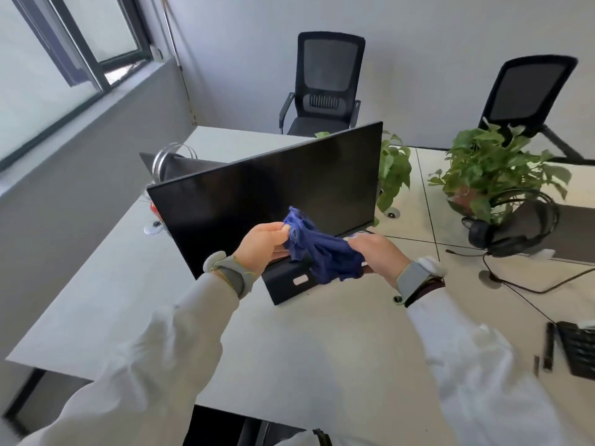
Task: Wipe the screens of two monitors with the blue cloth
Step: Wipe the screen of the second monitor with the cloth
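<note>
Both hands, left hand (262, 241) at nine o'clock and right hand (380, 252) at three, pinch the blue cloth (322, 249) before the dark monitor (273, 188).

Blue cloth (322, 252), black monitor (273, 188), green plants (492, 169), white sleeves (154, 349)

An office is shown: pale worktops (128, 284) are set edge to edge, a dark monitor (273, 188) is stood on one, a mesh-backed chair (325, 82) and a second chair (528, 91) are placed by the wall, and a headset (512, 230) and keyboard (579, 352) are seen to the right.
</note>
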